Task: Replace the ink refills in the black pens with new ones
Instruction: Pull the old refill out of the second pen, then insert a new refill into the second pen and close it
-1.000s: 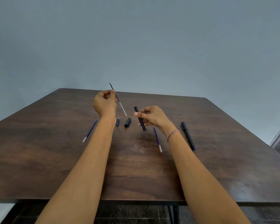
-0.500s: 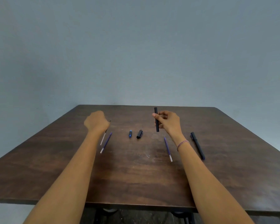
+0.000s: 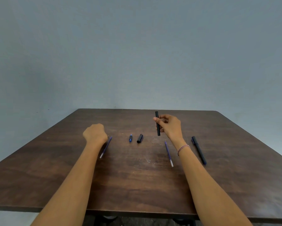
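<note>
My right hand (image 3: 171,127) pinches an empty black pen barrel (image 3: 157,126) and holds it upright above the table. My left hand (image 3: 94,134) is a curled fist low over the table, its fingers hidden from me. It is against a blue refill (image 3: 106,146) that lies there. The thin refill it carried before is out of sight. A small blue pen tip piece (image 3: 130,138) and a black cap (image 3: 139,138) lie between my hands. Another blue refill (image 3: 169,153) lies by my right wrist. To its right lies a whole black pen (image 3: 199,150).
All of this sits on a dark wooden table (image 3: 137,185) in front of a plain grey wall. The table's near edge runs under my forearms, and its far edge is just beyond my right hand.
My left hand has come down and to the left with the thin refill, ending beside the left blue refill. My right hand has turned the barrel upright. The camera has tilted up.
</note>
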Demonstrator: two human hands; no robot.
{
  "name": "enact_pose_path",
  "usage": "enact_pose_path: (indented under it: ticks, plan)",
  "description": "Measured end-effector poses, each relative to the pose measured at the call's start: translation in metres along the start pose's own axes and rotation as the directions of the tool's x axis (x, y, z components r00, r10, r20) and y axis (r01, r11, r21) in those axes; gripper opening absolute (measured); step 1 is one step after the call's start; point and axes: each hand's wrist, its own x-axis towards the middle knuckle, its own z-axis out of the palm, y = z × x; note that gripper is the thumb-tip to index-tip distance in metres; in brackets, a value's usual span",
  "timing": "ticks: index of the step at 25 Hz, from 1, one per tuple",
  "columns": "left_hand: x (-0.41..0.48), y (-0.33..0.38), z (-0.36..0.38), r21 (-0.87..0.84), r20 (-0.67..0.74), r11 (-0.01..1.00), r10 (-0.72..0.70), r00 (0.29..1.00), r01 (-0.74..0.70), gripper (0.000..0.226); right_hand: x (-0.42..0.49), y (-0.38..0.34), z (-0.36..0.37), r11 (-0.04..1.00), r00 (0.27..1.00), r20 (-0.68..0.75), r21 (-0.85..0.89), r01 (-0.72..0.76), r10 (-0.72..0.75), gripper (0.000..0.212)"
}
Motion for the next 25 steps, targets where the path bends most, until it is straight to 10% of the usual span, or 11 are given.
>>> enact_pose_path:
  ticks: [10, 17, 25]
  plan:
    - [0.006, -0.004, 0.004, -0.230, -0.136, 0.973, -0.054, 0.989, 0.021, 0.033, 0.002, 0.002, 0.000, 0.999, 1.000, -0.028, 0.036, 0.006, -0.005, 0.027]
    - [-0.022, 0.094, -0.009, -0.776, -0.374, 0.392, 0.344, 0.861, -0.494, 0.031, 0.002, 0.002, 0.005, 0.993, 0.995, -0.034, 0.058, 0.099, -0.097, 0.024]
    - [-0.031, 0.124, 0.014, -0.826, -0.408, 0.236, 0.374, 0.833, -0.511, 0.038, 0.007, 0.008, 0.002, 0.990, 0.992, -0.089, 0.100, 0.096, -0.087, 0.025]
